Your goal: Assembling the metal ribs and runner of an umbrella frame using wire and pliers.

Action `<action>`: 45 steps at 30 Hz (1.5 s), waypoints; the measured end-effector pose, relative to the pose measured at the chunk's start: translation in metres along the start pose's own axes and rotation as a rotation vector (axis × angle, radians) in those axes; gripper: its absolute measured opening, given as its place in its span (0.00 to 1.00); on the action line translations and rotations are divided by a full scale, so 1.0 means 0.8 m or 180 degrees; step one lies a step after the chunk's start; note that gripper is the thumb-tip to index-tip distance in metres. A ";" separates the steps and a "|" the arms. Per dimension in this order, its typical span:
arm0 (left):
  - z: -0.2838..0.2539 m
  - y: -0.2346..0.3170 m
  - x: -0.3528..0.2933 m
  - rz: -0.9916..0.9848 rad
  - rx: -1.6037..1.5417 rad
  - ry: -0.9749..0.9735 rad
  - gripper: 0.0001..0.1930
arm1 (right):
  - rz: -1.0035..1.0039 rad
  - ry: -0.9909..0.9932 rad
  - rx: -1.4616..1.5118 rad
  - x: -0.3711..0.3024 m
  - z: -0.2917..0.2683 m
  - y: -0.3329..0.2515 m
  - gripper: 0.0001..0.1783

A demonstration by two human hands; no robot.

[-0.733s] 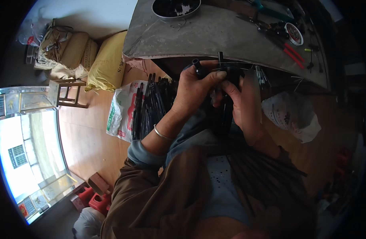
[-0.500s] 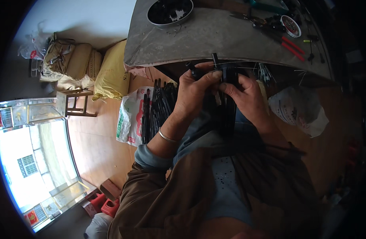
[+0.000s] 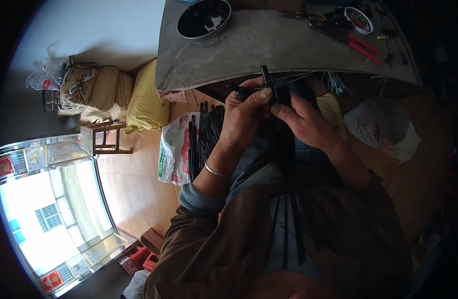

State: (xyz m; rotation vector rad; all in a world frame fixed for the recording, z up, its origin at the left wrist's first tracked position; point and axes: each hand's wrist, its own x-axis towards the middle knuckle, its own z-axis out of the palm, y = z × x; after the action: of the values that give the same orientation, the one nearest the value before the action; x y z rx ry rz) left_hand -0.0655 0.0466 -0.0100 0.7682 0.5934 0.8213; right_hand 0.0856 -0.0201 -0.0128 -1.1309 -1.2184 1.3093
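Dark strips (image 3: 297,229) have shifted since the first frame: they now cross the grey shirt (image 3: 276,254), on the person's side of the table (image 3: 254,45), instead of spreading out rightward. Just off the table's near edge, a black bundle (image 3: 281,94) is between both hands, its long axis running from that edge toward the shirt. The right hand (image 3: 308,120) is nearer to it, thumb laid on it and fingers curled closed; the left hand (image 3: 243,112) lies at its left side. This left hand is also nearly closed, with a short black cylinder (image 3: 239,91) in its curl; what its fingertips pinch, I cannot tell.
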 end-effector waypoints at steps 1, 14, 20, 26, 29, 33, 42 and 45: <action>0.000 -0.001 -0.001 0.0035 0.0107 -0.0004 0.14 | -0.0038 0.0016 -0.0051 0.000 0.000 0.000 0.14; 0.007 -0.004 -0.008 0.0027 -0.0194 -0.0060 0.11 | 0.0196 -0.0097 0.0435 0.001 -0.005 0.009 0.11; 0.020 -0.006 -0.016 0.0404 0.0588 0.0452 0.15 | -0.0178 0.0126 -0.0277 -0.001 0.006 -0.005 0.11; 0.019 -0.007 -0.013 0.0408 0.0468 0.0458 0.15 | -0.0228 0.0005 -0.0390 -0.002 0.003 -0.013 0.12; 0.017 -0.005 -0.014 0.0348 0.0332 0.0402 0.14 | 0.0255 -0.0268 -0.0164 0.002 -0.006 -0.011 0.13; 0.011 -0.004 -0.014 0.0166 -0.0090 0.0150 0.12 | 0.0433 -0.0337 0.0232 0.004 -0.016 0.002 0.15; 0.011 -0.008 -0.013 0.0117 -0.0176 -0.0065 0.13 | 0.0769 -0.0362 0.0675 0.001 -0.020 0.030 0.19; 0.017 -0.005 -0.017 0.0188 0.0006 -0.0016 0.14 | 0.0903 -0.0427 0.0716 -0.001 -0.018 0.008 0.19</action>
State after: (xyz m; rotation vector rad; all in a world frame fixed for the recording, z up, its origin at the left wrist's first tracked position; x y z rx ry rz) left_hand -0.0614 0.0287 -0.0031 0.7923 0.5690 0.8731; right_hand 0.0996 -0.0200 -0.0200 -1.0931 -0.9987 1.7149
